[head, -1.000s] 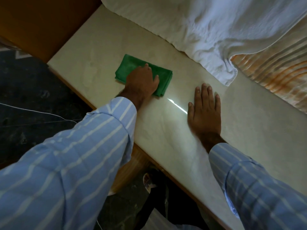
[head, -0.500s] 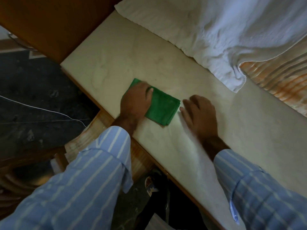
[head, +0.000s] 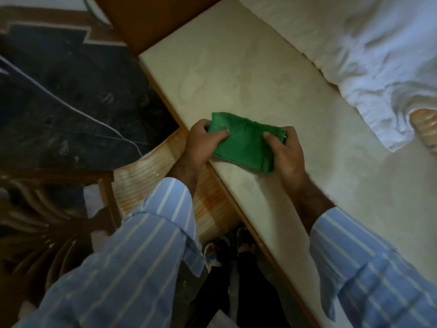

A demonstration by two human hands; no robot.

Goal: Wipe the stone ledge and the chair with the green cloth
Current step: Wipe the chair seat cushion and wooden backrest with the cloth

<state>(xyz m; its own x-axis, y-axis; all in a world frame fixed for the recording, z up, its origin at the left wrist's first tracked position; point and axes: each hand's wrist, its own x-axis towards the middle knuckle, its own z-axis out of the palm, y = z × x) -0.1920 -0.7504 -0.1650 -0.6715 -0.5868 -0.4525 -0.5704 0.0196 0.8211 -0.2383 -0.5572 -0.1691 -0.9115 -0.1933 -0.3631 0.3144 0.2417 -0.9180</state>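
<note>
The folded green cloth (head: 243, 142) is at the near edge of the pale stone ledge (head: 248, 74), partly overhanging it. My left hand (head: 202, 144) grips its left end and my right hand (head: 285, 153) grips its right end, thumbs on top. Below the ledge edge, under my left wrist, a striped orange-and-cream cushion (head: 153, 181) lies on what looks like the dark wooden chair (head: 59, 209) at lower left.
A white towel (head: 354, 48) lies over the ledge's far right side, with striped orange fabric (head: 425, 129) beyond it. A thin white cable (head: 71, 107) runs across the dark patterned floor. A brown wooden panel (head: 151, 17) stands at the ledge's far end.
The left hand dragged the cloth from the middle of the ledge to its near edge. The right hand left the stone and took hold of the cloth's right end.
</note>
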